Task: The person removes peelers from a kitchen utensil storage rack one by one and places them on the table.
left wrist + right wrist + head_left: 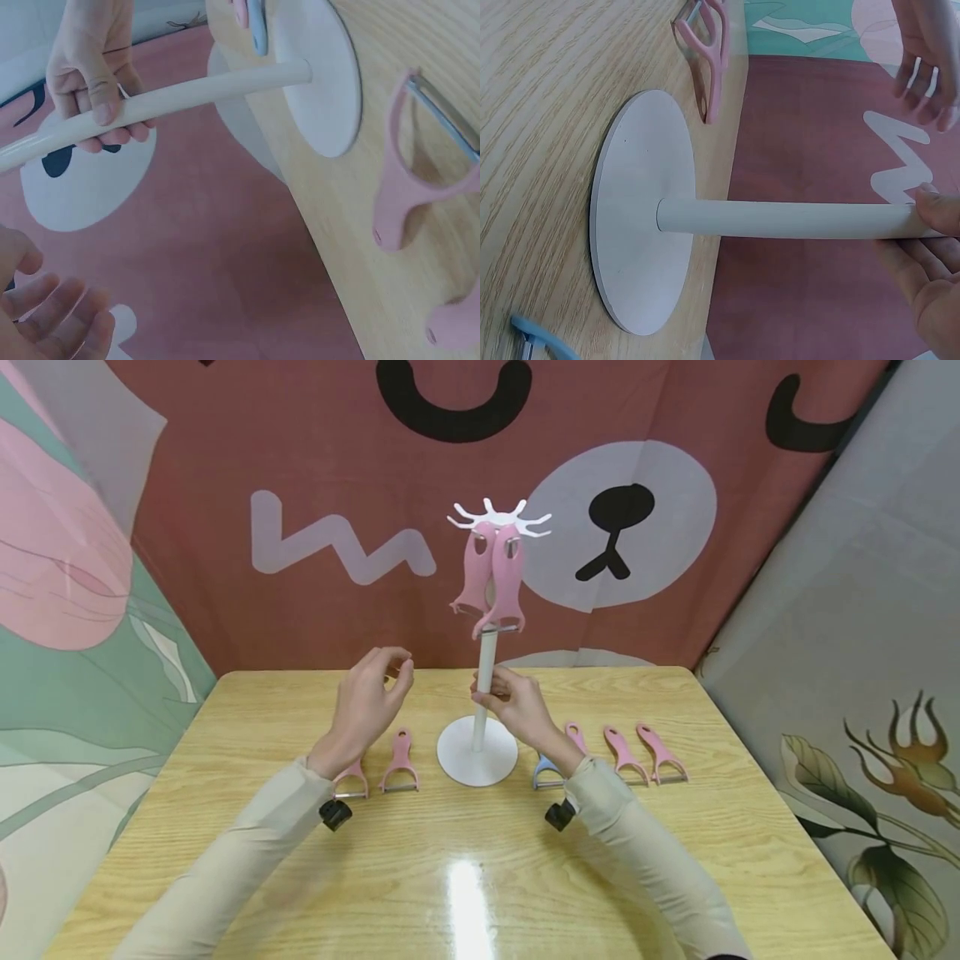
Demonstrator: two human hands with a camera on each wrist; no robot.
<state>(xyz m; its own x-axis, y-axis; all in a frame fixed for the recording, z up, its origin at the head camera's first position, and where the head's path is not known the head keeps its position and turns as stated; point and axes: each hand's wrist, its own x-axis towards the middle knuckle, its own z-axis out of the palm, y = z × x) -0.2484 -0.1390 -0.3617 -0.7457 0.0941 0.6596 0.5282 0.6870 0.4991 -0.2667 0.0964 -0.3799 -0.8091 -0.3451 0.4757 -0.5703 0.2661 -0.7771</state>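
A white stand point(477, 760) with a round base rises upright from the table, topped by a ring of white hooks point(498, 517). Two pink peelers point(507, 578) hang from those hooks, one partly behind the other. My right hand point(519, 702) grips the white pole point(195, 91) about midway up, thumb on one side and fingers on the other. Off to the left of the pole, my left hand point(369, 706) is raised over the table with loosely bent fingers and nothing in it. Below it lie two pink peelers point(401, 760), one partly covered by the wrist.
Right of the base, a blue peeler point(547, 772) and several pink peelers point(660, 753) lie in a row, some partly behind my right forearm. The wooden table point(390, 877) ends at a printed curtain point(337, 627) behind.
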